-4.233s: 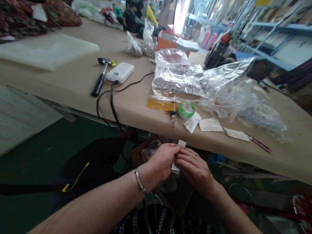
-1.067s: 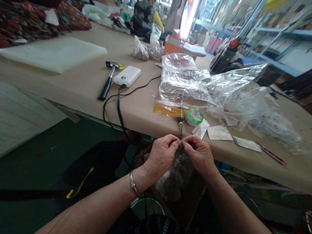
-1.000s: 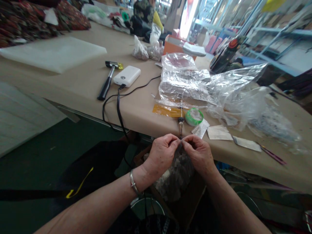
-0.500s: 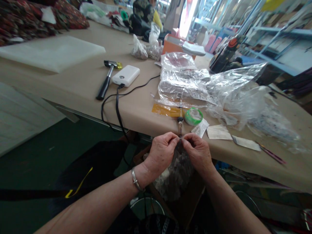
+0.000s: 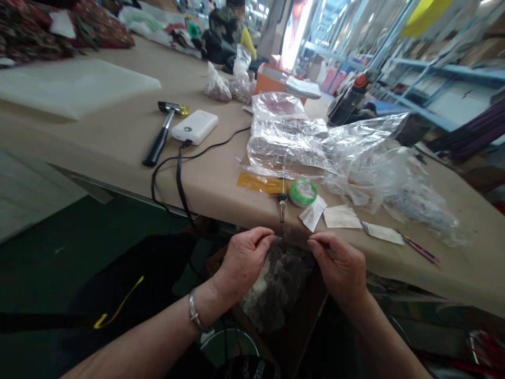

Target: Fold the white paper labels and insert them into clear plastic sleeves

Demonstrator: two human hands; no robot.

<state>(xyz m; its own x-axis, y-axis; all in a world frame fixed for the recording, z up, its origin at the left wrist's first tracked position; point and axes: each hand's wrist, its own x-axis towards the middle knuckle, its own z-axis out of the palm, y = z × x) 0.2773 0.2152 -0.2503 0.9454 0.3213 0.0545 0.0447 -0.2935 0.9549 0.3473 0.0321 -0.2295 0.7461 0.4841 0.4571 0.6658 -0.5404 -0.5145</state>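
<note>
Just below the table's front edge, my left hand (image 5: 244, 260) and my right hand (image 5: 341, 268) each pinch one side of the mouth of a clear plastic bag (image 5: 278, 287). The bag hangs between them, filled with small dark and pale pieces. Its top is pulled apart. A silver bangle sits on my left wrist. On the table edge just above my hands lie a soldering iron (image 5: 282, 196), a green tape roll (image 5: 302, 192) and a few paper slips (image 5: 342, 217).
The brown-covered table (image 5: 118, 131) carries a black-handled hammer (image 5: 160, 138), a white power bank (image 5: 194, 127) with a black cable, crumpled clear plastic bags (image 5: 315, 142), an orange box (image 5: 272, 79) and pink tweezers (image 5: 420, 247). A person sits at the far end. Blue shelving stands at right.
My hands have moved apart, spreading the top of the bag. Earlier they were pinched together at its mouth, and before that they held a small white slip.
</note>
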